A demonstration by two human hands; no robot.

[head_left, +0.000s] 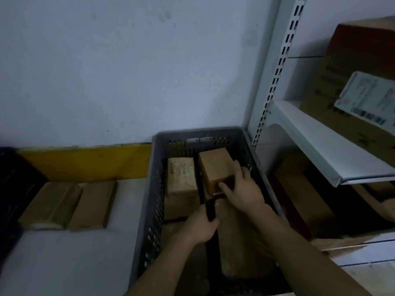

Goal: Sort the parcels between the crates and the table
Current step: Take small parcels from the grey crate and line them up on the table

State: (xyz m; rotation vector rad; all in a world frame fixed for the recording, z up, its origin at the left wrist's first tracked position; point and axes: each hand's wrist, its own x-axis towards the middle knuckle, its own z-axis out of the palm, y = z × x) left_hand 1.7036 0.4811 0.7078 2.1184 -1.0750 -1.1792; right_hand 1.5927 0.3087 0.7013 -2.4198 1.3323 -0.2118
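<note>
two hands in one grey crate, two parcels on the table

while both hands reach into the single grey crate (149, 189) at the middle of the view, the right hand (241, 189) closes on the near end of one small brown parcel (215, 165), thumb on its near face and fingers over its right side. that parcel sits toward 1 o'clock inside the crate, its far end pointing at the wall.

the left hand (201, 225) is curled shut around a thin dark object (210, 210), at about 6 o'clock from the small parcel; what this object is cannot be told in the dim light.

inside the crate i count at least three more parcels: one pale parcel with handwriting (181, 174) at 9 o'clock from the held one, just beside it; one plain brown parcel (177, 205) under that; and one long brown parcel (239, 238) lying beneath the right forearm. the crate floor near 6 o'clock is too dark to count further.

on the white table (64, 263), at 9 o'clock from the crate, two flat brown parcels lie side by side and touching: the left table parcel (48, 202) and the right table parcel (93, 205). a second, black crate (12, 178) shows only partly at the far 9 o'clock edge.

at 3 o'clock stands one white shelf unit (316, 137) with one large carton (352, 82) on its upper board.
</note>
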